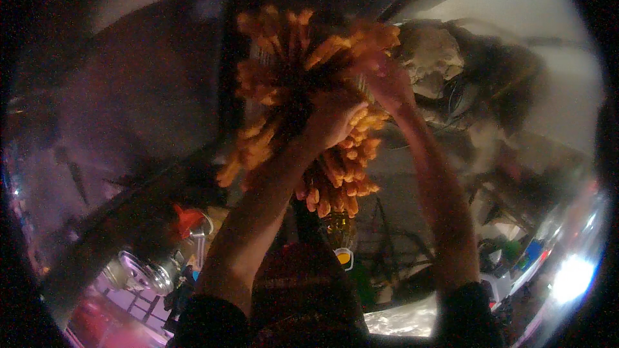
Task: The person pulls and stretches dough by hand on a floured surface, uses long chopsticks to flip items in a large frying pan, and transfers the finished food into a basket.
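A large bunch of orange, finger-like pieces (341, 174), some tied or stacked in clusters around a dark middle, hangs or stands before me; its exact kind is unclear. My left hand (336, 118) reaches across its middle, fingers curled and partly hidden against it. Higher and to the right, my right hand (384, 75) touches the upper right clusters; blur hides its fingertips. Pale, thin upright lines show behind the pieces, close to my right hand. Whether either hand grips a piece does not show.
Metal pots (145, 273) and a red object (188, 220) lie at lower left. Below the bunch is a clear yellowish container (341, 232). A pale crumpled object (433, 58) and dark clutter are at upper right. A bright light shines at lower right.
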`<state>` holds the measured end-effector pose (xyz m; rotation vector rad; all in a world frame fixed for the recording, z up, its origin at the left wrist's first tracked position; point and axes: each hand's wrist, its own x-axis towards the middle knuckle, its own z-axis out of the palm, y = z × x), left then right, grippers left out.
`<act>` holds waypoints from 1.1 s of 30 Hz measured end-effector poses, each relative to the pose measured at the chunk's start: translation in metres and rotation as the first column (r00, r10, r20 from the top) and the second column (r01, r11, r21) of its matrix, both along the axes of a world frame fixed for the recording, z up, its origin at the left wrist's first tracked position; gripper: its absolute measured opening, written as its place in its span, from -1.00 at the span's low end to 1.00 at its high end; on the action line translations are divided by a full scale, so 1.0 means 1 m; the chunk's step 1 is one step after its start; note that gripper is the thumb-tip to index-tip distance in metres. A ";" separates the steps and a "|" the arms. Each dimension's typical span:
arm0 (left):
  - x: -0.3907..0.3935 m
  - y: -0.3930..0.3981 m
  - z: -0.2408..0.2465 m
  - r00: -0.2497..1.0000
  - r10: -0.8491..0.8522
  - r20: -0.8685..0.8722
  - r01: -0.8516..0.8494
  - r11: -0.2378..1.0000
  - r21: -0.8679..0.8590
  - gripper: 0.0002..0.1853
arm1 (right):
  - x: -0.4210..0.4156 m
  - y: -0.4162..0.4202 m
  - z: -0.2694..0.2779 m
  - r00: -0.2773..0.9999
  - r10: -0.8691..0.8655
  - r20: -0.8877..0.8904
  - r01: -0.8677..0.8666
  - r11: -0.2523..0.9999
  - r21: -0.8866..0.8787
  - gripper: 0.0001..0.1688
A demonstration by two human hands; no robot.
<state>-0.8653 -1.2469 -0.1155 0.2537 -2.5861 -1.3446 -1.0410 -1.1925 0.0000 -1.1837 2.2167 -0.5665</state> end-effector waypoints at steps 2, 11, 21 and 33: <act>0.009 -0.012 -0.003 0.995 0.089 -0.040 -0.086 0.993 0.081 -0.32 | -0.009 0.024 -0.029 0.938 -0.157 0.310 0.228 0.951 -0.209 -0.56; 0.068 -0.130 0.041 0.939 0.331 0.099 -0.335 0.941 0.035 -0.32 | -0.011 0.098 -0.049 0.917 -0.331 0.221 0.343 0.939 -0.018 -0.64; 0.068 -0.154 0.050 0.800 0.598 0.052 -0.588 0.798 -0.137 -0.42 | 0.007 0.122 -0.063 0.919 -0.371 0.137 0.381 0.923 -0.056 -0.62; 0.046 -0.170 0.040 0.704 0.691 0.163 -0.628 0.713 -0.311 -0.29 | 0.028 0.096 -0.025 0.990 -0.062 -0.123 0.052 0.996 -0.077 -0.56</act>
